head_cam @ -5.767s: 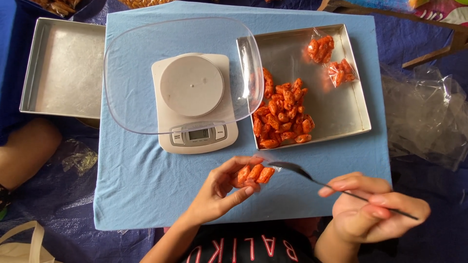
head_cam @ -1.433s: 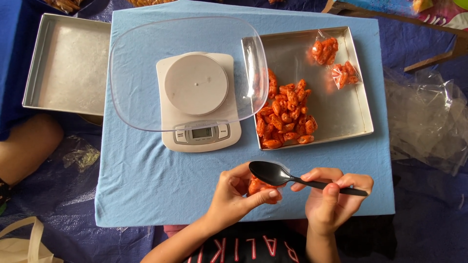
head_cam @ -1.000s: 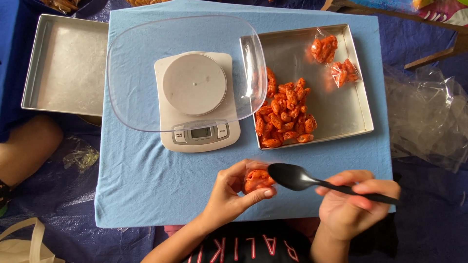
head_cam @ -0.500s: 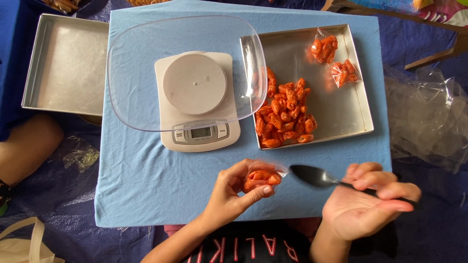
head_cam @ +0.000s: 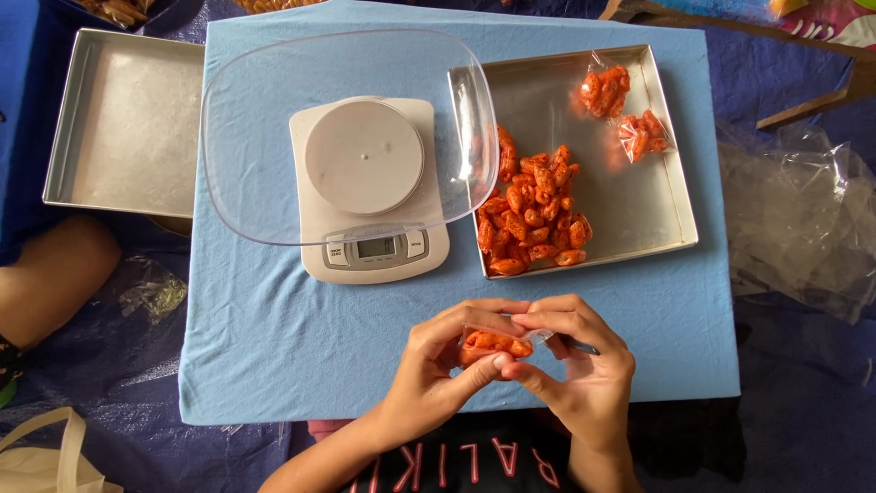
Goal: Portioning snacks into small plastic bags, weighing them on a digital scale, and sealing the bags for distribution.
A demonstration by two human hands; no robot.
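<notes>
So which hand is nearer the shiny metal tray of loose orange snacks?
Right. The right hand sits just below the tray's front edge; the left hand is further left.

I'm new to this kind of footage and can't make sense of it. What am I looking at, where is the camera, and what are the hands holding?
There is no machine here: a person works with two bare hands, filmed by one camera worn on the head, looking straight down. The left hand and the right hand meet over a small clear bag of orange snack pieces, both pinching it. A dark spoon handle pokes out from under the right hand's fingers.

On the blue cloth stands a white kitchen scale with a clear plastic bowl on top. To its right, a metal tray holds loose orange snack pieces and two filled small bags. Another metal tray sits at the left, and crumpled clear plastic at the right.
</notes>
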